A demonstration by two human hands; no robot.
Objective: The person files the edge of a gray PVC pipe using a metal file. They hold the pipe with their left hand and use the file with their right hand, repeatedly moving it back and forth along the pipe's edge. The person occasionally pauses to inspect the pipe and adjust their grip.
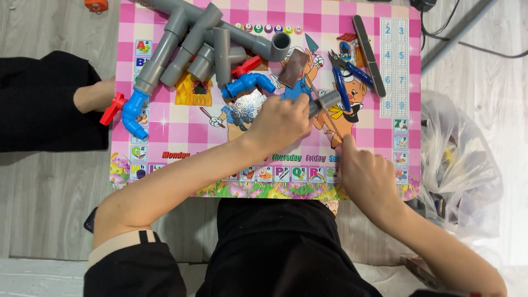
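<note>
Black-clad lap and two bare forearms fill the bottom of the view, reaching up onto a pink checked children's play mat (176, 132) laid on a pale wood-look floor (44, 192).

Left hand (280, 121) is closed around the near end of a short grey plastic pipe stub (325, 102), fingers curled and pressing it down against the mat. Right hand (366, 176) is closed in a fist on the handle end of a thin, dark, rod-like tool (324, 113), which runs up at a slant and crosses the stub just beside the left fingertips. Whether it is a narrow saw blade or a file cannot be told. By the look of it, the step in hand is cutting or dressing that stub; the next stroke would call for a firm hold and a straight line so the tool does not skip toward the fingers.

Just beyond the stub lie blue-handled cutting pliers (344, 77), a brown rectangle of abrasive paper (293, 67) and a long dark flat file (368, 54). Farther left sit a blue plastic elbow fitting (248, 83) and a cluster of joined grey plastic pipes (192, 41). A crumpled clear plastic bag (459, 165) rests off the mat's right edge.
</note>
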